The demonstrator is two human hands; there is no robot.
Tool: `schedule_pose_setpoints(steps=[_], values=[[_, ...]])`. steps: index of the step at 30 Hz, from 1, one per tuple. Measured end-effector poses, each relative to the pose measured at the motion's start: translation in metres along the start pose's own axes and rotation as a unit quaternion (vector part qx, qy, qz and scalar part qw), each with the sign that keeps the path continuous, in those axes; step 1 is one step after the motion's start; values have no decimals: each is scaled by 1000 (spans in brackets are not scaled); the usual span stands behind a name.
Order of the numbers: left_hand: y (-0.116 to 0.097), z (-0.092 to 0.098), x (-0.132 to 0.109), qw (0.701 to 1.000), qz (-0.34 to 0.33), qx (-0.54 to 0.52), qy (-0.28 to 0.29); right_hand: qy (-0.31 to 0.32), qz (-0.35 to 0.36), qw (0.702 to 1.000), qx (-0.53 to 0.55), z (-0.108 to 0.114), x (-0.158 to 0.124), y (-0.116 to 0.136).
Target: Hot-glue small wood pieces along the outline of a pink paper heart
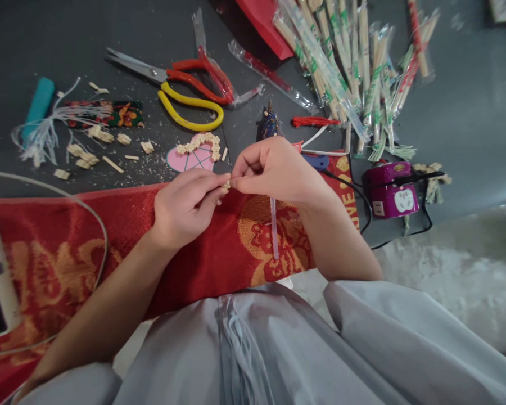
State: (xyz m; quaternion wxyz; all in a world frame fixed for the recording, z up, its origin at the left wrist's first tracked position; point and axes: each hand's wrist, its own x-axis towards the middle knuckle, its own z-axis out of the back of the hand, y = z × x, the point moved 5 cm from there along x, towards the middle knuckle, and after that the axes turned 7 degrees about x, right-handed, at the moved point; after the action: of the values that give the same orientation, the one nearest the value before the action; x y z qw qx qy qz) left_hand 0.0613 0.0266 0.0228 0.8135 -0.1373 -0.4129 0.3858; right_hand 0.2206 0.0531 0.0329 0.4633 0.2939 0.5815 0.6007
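Observation:
My left hand (185, 208) is closed, its thumb and forefinger pinching a small clump of pale wooden bits (225, 186). Fingertips of my right hand (278, 171) meet it there in a pinch; whatever they hold is too small to make out. Just beyond my left hand lies a pink heart-shaped card (197, 157) with dark lines, its upper edge partly bordered with short wooden pieces (211, 139). Under my right hand rests what looks like a hot glue gun (271, 122), mostly hidden, with a translucent glue stick (274, 228) pointing toward me.
Scissors (154, 73) with red and yellow handles lie beyond the card. Wood scraps (82, 154) and a white tassel (46, 132) are at left. Wrapped chopsticks (341, 62) fill the back right, near a purple power socket (391, 190). A red patterned cloth (202, 253) covers the front edge.

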Motion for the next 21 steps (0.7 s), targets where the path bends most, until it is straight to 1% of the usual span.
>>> schedule_pose_setpoints(steps=[3, 7, 10, 12, 15, 18, 21], values=[[0, 0, 0, 1000, 6, 15, -8, -7, -3, 1000, -4, -1, 1, -1], [1, 0, 0, 999, 30, 34, 7, -13, 6, 1000, -5, 0, 0, 0], [-2, 2, 2, 999, 36, -1, -4, -13, 14, 1000, -13, 1, -2, 5], [-2, 3, 3, 997, 57, -57, -15, -20, 19, 999, -27, 1, -6, 10], [3, 0, 2, 977, 130, -167, -15, -62, 47, 996, -48, 4, -12, 19], [11, -6, -2, 945, 216, -245, -1, -110, 112, 984, -86, 6, -19, 27], [16, -10, -5, 920, 261, -294, -6, -107, 155, 970, -152, 2, -21, 28]])
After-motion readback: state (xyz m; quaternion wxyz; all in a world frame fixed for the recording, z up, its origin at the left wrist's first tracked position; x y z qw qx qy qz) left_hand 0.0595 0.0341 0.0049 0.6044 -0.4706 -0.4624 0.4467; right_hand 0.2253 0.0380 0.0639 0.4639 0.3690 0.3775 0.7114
